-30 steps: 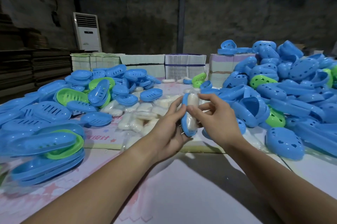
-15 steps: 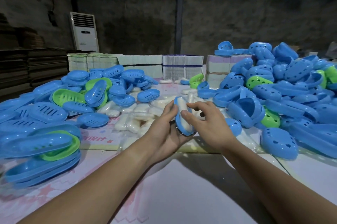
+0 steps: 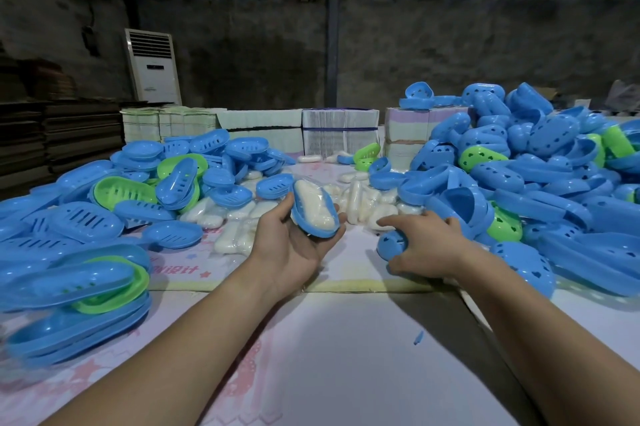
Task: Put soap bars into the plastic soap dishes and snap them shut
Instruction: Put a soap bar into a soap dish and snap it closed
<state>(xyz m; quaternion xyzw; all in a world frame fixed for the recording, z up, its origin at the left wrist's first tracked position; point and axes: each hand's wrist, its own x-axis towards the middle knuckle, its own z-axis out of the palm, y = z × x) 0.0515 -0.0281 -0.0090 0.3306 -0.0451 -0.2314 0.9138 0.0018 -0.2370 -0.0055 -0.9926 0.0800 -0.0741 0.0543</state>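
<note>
1. Nearest, two bare forearms reach over a pale table (image 3: 332, 349).
2. The left hand (image 3: 294, 245), palm up with fingers curled, cradles a blue soap dish base (image 3: 323, 228) holding a wrapped white soap bar (image 3: 313, 207), probably kept level for capping.
3. The right hand (image 3: 422, 245), palm down, curls its fingers over a blue lid (image 3: 389, 245) at the edge of the right-hand lid pile (image 3: 519, 183), seemingly picking it up.
4. Beyond lie loose soap bars (image 3: 235, 238) and slotted bases (image 3: 104, 211).
5. Pink printed characters on the table sheet (image 3: 176, 269) are too blurred to read.
</note>
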